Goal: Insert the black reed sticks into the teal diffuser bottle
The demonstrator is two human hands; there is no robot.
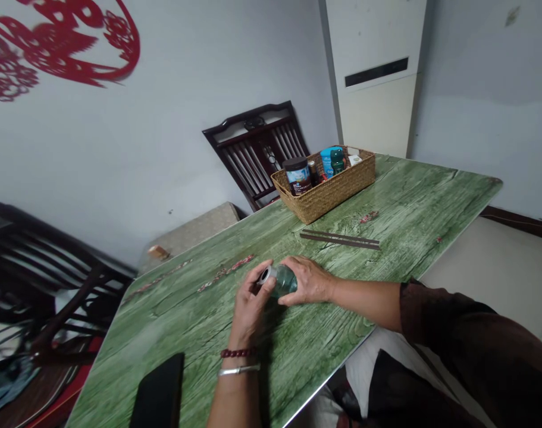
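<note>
A small see-through greenish bottle [285, 281] lies tilted on its side between my hands, just over the table. My right hand [312, 279] wraps round its body from the right. At the other end, the thumb and fingers of my left hand [248, 306] pinch a pale grey collar or cap [267, 274] with a dark round centre. Whether that dark centre is an opening cannot be made out. Beyond my hands, a pair of dark brown chopsticks [341, 240] lies on the table.
The green wood-patterned table [199, 333] carries a woven basket [328, 199] at the back, holding a dark-lidded jar [297, 176], a blue package [328, 161] and other containers. A black flat object [158, 392] lies front left. Dark wooden chairs [262, 151] stand behind and left.
</note>
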